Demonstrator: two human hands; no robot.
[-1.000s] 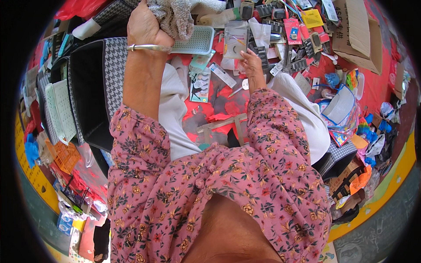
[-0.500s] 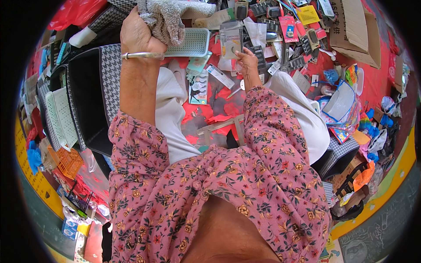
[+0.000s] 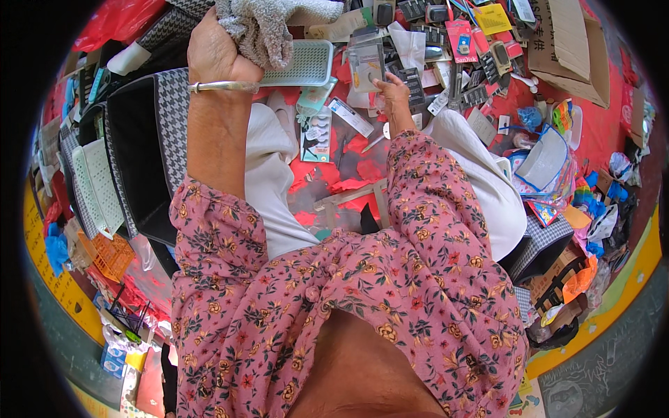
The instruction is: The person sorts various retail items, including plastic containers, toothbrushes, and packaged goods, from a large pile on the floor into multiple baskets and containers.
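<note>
Bunched in my left hand (image 3: 216, 50) is a grey terry cloth (image 3: 268, 33). Its fingers are partly hidden behind the cloth. My right hand (image 3: 396, 96) grips the lower right edge of a flat see-through plastic package (image 3: 366, 68) with a pale yellow card inside. Between the hands lies a shallow mint-green plastic basket (image 3: 306, 64), just right of the cloth. Below it are a pale green packet (image 3: 315, 97), a card of false eyelashes (image 3: 316, 136) and a slim white package (image 3: 350, 117).
Small packaged goods (image 3: 481, 59) crowd the red ground sheet (image 3: 362, 167) ahead. An open cardboard box (image 3: 575, 56) stands far right. On the left are a black bin with a houndstooth rim (image 3: 132, 146) and an orange basket (image 3: 111, 256). Bagged items (image 3: 550, 167) pile up at right.
Both hands keep their holds on the cloth and the package. The whole view shifts slightly; little else differs.
</note>
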